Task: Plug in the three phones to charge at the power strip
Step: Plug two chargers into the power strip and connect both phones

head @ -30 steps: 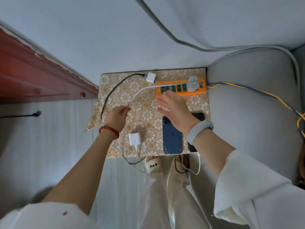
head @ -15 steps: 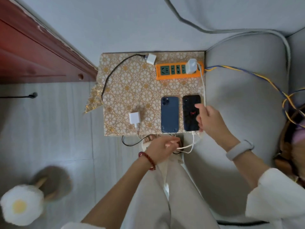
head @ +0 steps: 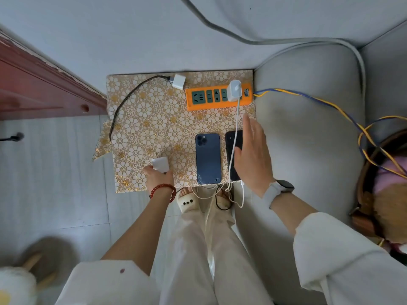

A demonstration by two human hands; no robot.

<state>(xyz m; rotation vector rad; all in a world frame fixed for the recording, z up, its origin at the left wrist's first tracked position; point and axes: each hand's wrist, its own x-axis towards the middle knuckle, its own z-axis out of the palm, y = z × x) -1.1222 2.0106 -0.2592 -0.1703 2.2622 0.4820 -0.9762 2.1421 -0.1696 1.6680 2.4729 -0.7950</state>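
An orange power strip lies at the back right of a gold flower-patterned table. One white charger is plugged into its right end, and its white cable runs down over a black phone. A blue phone lies face down beside it. My left hand grips a second white charger near the table's front edge. My right hand hovers flat over the black phone, fingers spread. A third white charger with a dark braided cable lies loose at the back.
A grey sofa borders the table on the right, with a yellow and blue cord across it. A red-brown wooden cabinet stands at the left. Cables hang off the table's front edge above my feet.
My left hand rose from the cables at the table's front edge and took hold of the white charger. My right hand let go of the white cable and opened over the black phone.
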